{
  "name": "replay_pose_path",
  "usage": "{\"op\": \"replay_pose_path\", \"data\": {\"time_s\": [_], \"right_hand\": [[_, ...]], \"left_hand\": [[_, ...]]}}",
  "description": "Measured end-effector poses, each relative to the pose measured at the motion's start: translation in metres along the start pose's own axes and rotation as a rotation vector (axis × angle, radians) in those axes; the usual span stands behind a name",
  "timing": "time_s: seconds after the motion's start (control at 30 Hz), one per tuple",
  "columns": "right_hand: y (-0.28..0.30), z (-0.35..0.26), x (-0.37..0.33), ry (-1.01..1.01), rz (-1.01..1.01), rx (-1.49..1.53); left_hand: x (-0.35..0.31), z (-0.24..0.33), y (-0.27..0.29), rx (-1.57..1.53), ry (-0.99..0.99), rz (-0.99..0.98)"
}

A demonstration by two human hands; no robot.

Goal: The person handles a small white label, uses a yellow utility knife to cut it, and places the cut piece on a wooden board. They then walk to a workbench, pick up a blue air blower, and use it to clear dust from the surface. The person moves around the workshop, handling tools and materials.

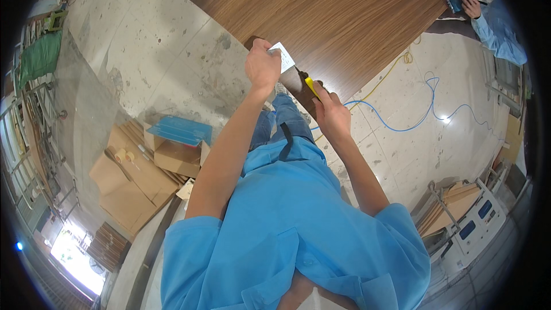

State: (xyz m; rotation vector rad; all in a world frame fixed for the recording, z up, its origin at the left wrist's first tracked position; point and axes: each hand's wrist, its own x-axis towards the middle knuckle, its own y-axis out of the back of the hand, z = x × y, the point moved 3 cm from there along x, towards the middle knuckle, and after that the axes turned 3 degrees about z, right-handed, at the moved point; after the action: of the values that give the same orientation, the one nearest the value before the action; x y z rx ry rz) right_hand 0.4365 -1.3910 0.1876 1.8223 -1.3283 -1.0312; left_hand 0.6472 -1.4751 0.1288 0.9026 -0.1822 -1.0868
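Note:
My left hand (263,68) is closed on a small white printed label (283,56), its fingers at the label's left side. The label is at the near edge of a large brown wood-grain panel (321,11). My right hand (333,111) is wrapped round a yellow-and-black utility knife (311,84). The knife's thin dark tip points up and left and comes to the label's lower right corner; I cannot tell whether it touches. Part of the knife's handle is hidden in my palm.
At the far right a co-worker's hands (472,4) hold a blue tool over the panel. Blue and yellow hoses (396,130) trail across the stained floor to the right. Cardboard boxes (138,183) stand at left, and a white cart (476,229) at lower right.

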Motion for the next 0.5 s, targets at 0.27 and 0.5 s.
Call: {"op": "replay_pose_path", "data": {"time_s": [0.27,0.5], "right_hand": [[0.026,-0.004,0.036,-0.200,0.107,0.388],[0.013,-0.004,0.079,-0.145,0.177,0.490]], "left_hand": [[0.009,-0.017,-0.008,-0.367,0.132,-0.140],[0.009,0.009,0.000,-0.422,0.167,-0.166]]}}
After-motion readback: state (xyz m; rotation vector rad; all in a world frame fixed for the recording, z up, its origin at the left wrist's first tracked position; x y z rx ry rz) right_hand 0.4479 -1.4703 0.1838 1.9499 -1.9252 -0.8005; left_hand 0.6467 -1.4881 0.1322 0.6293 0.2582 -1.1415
